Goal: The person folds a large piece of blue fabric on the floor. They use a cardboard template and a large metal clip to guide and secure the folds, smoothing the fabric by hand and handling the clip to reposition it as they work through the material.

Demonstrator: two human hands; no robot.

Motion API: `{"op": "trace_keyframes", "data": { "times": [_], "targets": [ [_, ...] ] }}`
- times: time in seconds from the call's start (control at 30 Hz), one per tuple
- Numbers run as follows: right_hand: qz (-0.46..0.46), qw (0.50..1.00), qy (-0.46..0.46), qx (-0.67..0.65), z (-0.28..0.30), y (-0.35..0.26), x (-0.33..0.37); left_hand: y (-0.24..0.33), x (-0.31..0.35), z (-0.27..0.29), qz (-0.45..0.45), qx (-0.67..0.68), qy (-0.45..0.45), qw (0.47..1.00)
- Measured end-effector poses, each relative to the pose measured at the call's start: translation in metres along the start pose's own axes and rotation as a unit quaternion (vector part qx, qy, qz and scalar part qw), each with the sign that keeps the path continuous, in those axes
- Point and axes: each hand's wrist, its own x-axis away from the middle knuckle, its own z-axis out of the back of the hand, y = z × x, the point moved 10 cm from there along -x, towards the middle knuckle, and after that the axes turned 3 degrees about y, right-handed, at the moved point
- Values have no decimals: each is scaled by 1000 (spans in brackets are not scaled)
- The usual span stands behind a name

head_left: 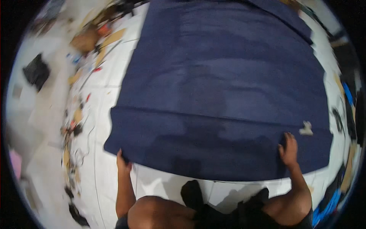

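A large dark navy-blue cloth (228,91) lies spread over the floor in front of me, with a fold or seam line running across its near part. At its near left edge my left hand (124,162) is closed, fingers and thumb pinching the cloth's border. My right hand (289,150) rests on the near right part of the cloth, thumb apart from the fingers, its fingertips just short of the fold line. Beyond those fingertips, a small crumpled whitish piece (306,128) sits on the cloth; what it is I cannot make out.
White floor tiles (152,181) show around the cloth. Along the left runs a strip of scattered clutter, with a brown bundle (85,39), a black bag (37,71) and loose wires. At the right edge are blue material (329,206) and dark items. My knees and feet are at the near edge.
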Motion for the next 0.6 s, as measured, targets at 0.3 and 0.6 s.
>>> {"op": "trace_keyframes", "data": {
  "times": [0.3,0.6],
  "targets": [
    [-2,999,-8,-51,-42,-33,94,-64,42,7,11,51,9,999],
    [7,995,-91,-43,-69,-12,114,61,-22,72,-148,73,176,970]
  ]
}}
